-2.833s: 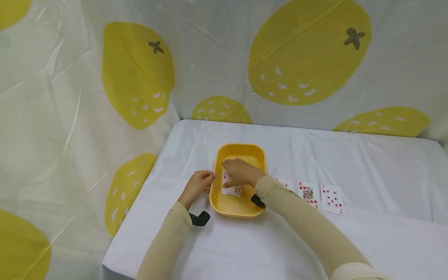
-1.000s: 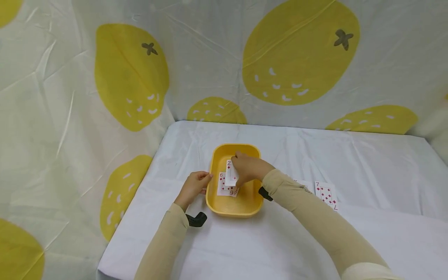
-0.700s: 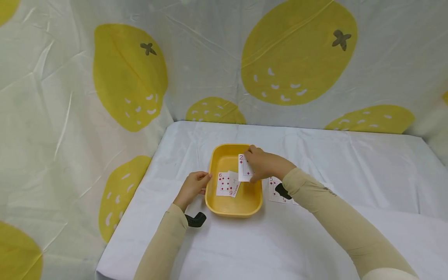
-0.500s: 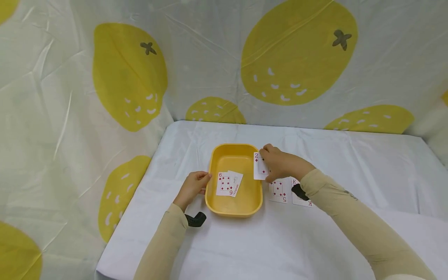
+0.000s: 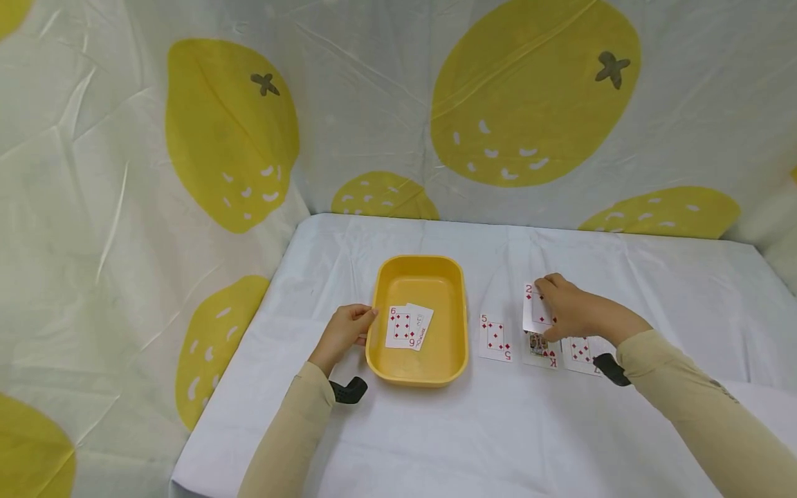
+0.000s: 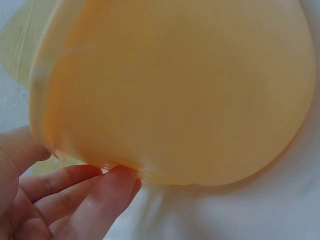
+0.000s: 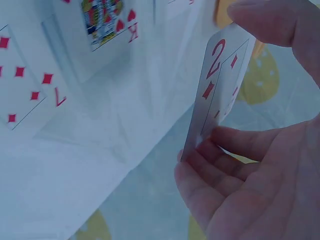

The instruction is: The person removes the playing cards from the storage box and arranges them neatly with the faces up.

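Observation:
My right hand pinches a two of diamonds playing card by its edges, raised over the king of hearts. In the right wrist view, this card stands between thumb and fingertips. My left hand grips the left rim of the yellow tray. Fingers and thumb of the left hand meet at that rim in the left wrist view. Inside the tray lies a six of diamonds, partly overlapping a joker.
Right of the tray, a five of diamonds lies face up on the white-covered table. The seven of diamonds lies further right, partly hidden by the right hand. A lemon-print curtain hangs behind and at the left.
My right hand has lifted the two of diamonds out of the tray and carried it right, past the five, uncovering the joker and six. The left hand stays at the rim.

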`<state>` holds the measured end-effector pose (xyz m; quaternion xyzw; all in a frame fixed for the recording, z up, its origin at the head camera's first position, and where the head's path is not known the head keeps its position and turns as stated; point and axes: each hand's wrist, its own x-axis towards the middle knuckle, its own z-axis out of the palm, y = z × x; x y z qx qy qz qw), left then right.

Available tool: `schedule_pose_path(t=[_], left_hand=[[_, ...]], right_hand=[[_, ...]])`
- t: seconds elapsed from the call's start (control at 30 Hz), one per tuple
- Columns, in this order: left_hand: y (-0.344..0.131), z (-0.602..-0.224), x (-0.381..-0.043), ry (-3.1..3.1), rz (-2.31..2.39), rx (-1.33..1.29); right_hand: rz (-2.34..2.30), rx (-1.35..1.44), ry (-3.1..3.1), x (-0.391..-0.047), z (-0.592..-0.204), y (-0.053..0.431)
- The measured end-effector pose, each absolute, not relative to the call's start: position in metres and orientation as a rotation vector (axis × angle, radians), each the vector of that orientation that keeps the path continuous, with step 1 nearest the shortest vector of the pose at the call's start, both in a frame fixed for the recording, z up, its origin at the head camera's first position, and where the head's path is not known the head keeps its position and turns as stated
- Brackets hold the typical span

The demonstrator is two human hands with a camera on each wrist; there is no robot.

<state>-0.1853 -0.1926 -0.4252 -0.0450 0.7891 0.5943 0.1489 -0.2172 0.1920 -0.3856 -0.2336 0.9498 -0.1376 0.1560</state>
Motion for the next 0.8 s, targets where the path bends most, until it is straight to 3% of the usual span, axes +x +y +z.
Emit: schedule_pose_path(t=[0.27, 0.8], left_hand=[[-0.196, -0.453, -0.197, 2.301, 1.683, -0.208], [-0.195, -0.451, -0.195, 2.314, 1.669, -0.211]], right_hand=[[-0.397, -0.574, 2.768, -0.205, -0.402, 0.231], [-0.397, -0.467, 2.750, -0.172, -0.438, 0.299]])
